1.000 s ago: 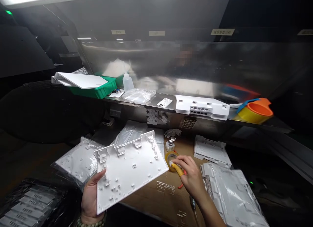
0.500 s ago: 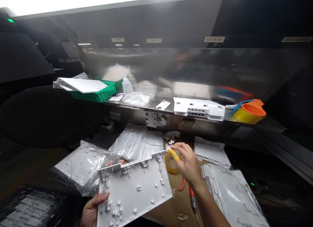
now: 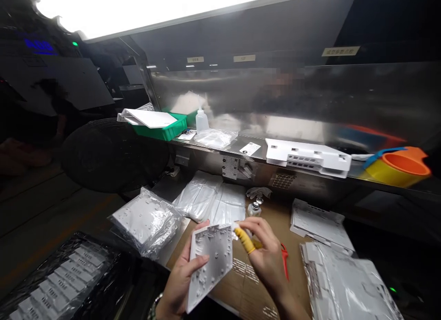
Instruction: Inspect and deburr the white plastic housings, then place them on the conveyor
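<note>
My left hand (image 3: 182,274) grips a white plastic panel (image 3: 215,260) by its left side, thumb on the inner face with its small clips and posts. The panel is tilted up, turned partly edge-on. At its upper right corner my right hand (image 3: 263,251) is closed, fingertips pinching a small white wad (image 3: 236,226), possibly cloth or cotton; its kind is unclear. Yellow tape wraps one finger of that hand. Behind the hands stands a small clear jar (image 3: 254,210) with a metal top. A tape roll is mostly hidden behind my right hand.
Bagged white panels (image 3: 148,219) lie left, and more bagged panels (image 3: 347,278) right. Plastic bags (image 3: 201,196) are stacked behind. A red-handled tool (image 3: 284,260) lies on the cardboard (image 3: 248,288). The shelf holds a green bin (image 3: 177,127), a squeeze bottle (image 3: 201,121) and tape rolls (image 3: 396,170).
My right hand has moved from beside the jar to the panel's corner. My left hand has turned the panel more edge-on and brought it rightward. The camera view has shifted left.
</note>
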`<state>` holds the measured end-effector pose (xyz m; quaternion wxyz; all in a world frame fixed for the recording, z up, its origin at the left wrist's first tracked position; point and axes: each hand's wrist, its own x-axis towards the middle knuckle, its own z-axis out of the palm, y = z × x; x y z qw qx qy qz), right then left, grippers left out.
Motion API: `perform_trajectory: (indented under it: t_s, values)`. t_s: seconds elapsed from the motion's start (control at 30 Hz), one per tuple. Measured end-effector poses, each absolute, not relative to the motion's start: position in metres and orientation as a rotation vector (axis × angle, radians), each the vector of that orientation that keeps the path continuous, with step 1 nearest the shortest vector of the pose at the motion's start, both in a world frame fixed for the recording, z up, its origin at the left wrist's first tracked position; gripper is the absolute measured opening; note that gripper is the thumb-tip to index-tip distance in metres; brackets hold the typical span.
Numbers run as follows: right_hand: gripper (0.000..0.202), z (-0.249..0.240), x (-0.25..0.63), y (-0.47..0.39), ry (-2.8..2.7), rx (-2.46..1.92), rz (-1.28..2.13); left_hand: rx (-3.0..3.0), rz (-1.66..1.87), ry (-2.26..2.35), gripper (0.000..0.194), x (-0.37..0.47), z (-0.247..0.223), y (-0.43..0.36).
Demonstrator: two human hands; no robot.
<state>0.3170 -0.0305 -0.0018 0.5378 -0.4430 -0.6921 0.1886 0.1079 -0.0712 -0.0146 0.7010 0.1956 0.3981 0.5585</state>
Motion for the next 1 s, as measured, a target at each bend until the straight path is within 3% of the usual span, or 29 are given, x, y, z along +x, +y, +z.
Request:
perform_trajectory:
  t_s: [0.43,0.67,0.83,1.0]
  values:
    - [0.028,-0.014,0.292,-0.038,-1.714,-0.958,0.368,0.843,1.318,1.046,0.051,0.13,-0.052,-0.07]
    - [0.028,-0.12,0.354,0.033,-1.488,-1.693,0.503,0.525,1.323,0.961,0.07,0.115,-0.037,-0.074]
    - [0.025,-0.188,0.386,0.061,-1.467,-1.868,0.514,0.227,1.323,0.913,0.095,0.069,-0.038,-0.085]
    - [0.031,-0.216,0.381,0.059,-1.549,-1.734,0.456,0.115,1.239,0.866,0.084,-0.001,-0.068,-0.103]
